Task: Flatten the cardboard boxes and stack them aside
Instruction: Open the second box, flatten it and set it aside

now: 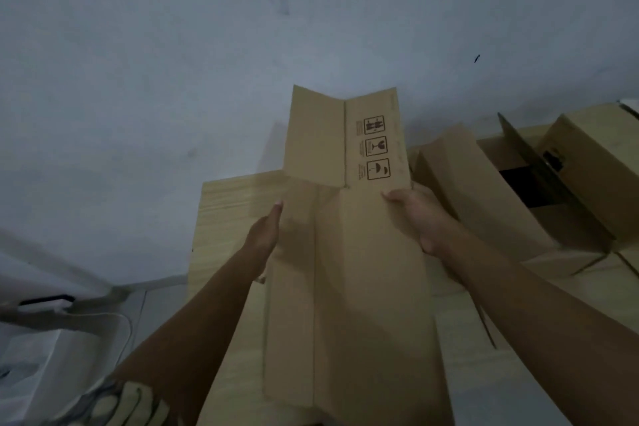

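Note:
I hold a long brown cardboard box (359, 270) in front of me, partly collapsed, its far flaps standing up with black handling symbols printed on one. My left hand (266, 235) presses flat against its left side, fingers straight. My right hand (420, 218) grips its right edge, thumb on top. Under it lies a stack of flattened boxes (224, 218).
To the right stand several unflattened cardboard boxes (484, 190), one open (525, 180) with a dark inside. A pale wall (207, 62) rises behind. White plastic items and a cable (69, 332) sit at the lower left on the floor.

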{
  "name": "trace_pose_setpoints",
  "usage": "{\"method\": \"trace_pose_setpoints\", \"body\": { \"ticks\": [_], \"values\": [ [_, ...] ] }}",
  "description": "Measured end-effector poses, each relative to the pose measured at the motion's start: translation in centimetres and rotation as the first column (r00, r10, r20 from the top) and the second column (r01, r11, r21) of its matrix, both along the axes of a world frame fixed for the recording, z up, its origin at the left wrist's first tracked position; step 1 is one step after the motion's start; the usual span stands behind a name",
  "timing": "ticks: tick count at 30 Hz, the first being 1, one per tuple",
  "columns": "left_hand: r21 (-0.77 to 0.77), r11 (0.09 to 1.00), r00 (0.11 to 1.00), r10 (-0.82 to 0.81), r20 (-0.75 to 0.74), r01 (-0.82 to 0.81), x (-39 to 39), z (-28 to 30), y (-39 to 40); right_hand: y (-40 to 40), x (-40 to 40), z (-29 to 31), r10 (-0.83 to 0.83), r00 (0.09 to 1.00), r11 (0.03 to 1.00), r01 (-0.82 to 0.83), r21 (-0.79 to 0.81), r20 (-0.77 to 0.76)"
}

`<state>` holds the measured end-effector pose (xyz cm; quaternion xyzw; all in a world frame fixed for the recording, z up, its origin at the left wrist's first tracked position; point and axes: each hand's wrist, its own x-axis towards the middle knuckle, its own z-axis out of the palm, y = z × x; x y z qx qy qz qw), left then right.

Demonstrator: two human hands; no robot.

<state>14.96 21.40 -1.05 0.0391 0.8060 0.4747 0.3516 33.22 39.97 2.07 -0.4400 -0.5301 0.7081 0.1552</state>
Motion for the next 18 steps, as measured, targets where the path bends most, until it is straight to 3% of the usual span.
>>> {"method": "trace_pose_setpoints", "body": {
  "ticks": [3,7,12,15,18],
  "values": [
    [0.003,1.0,1.0,0.017,0.0,-0.017,-0.9,-0.4,0.4,0.3,0.6,1.6,0.034,0.993,0.998,-0.04,-0.05,-0.117],
    [0.139,0.987,0.956,0.031,0.293,-0.074,-2.8,-0.2,0.5,0.6,1.0,2.9,0.105,0.968,0.962,-0.156,-0.224,-0.227],
    [0.26,0.963,0.869,-0.068,0.491,-0.071,-5.6,-0.4,-0.2,1.5,1.3,2.7,0.155,0.955,0.936,-0.224,-0.272,-0.253],
    [0.304,0.95,0.859,-0.094,0.504,-0.074,-6.6,-0.7,-0.3,2.0,1.4,2.2,0.134,0.977,0.955,-0.172,-0.241,-0.169],
    [0.207,0.976,0.91,-0.028,0.414,-0.064,-7.1,-1.3,-0.4,2.5,1.4,0.9,0.082,0.994,0.992,-0.088,-0.088,-0.07]
  ]
}}
